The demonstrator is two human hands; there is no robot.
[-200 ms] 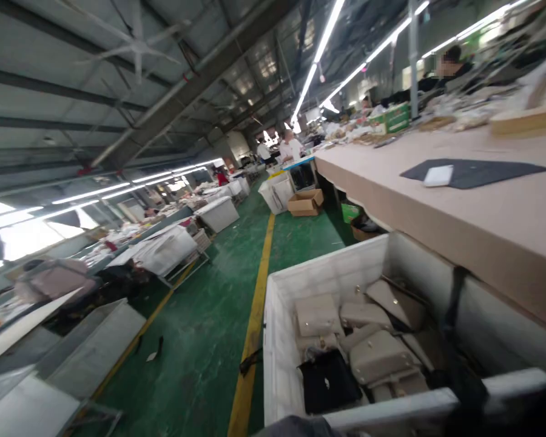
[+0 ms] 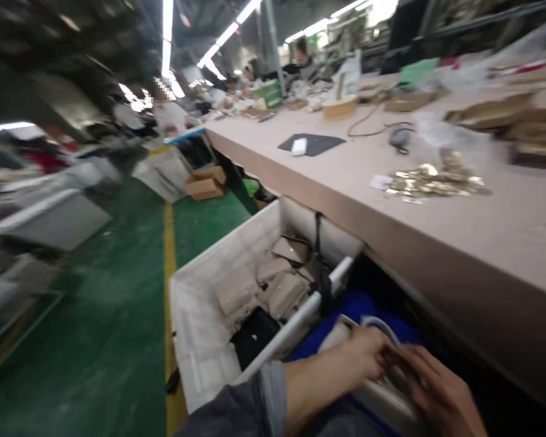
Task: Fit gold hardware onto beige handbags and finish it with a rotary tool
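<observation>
A small beige handbag (image 2: 386, 397) lies low on my lap, over blue cloth (image 2: 357, 309), partly covered by my hands and smeared by motion. My left hand (image 2: 368, 352) reaches across from a rolled grey sleeve, its fingers closed on the bag's upper part. On the other side my right hand (image 2: 443, 385) curls against the same bag, close to the left fingers. A pale looped strap (image 2: 384, 328) rises just behind my left hand. What the fingertips pinch exactly is hidden.
Left of my lap, a white bin (image 2: 204, 273) holds several beige bags (image 2: 289, 294) and one black bag (image 2: 255, 337). A long pink-covered table (image 2: 346, 188) runs along the right, bearing a pile of gold metal pieces (image 2: 437, 179) and a dark sheet (image 2: 318, 144). People stand farther back.
The view has swung to the right, so the bin and table appear farther left. Both my hands and the beige handbag have come into view at the bottom.
</observation>
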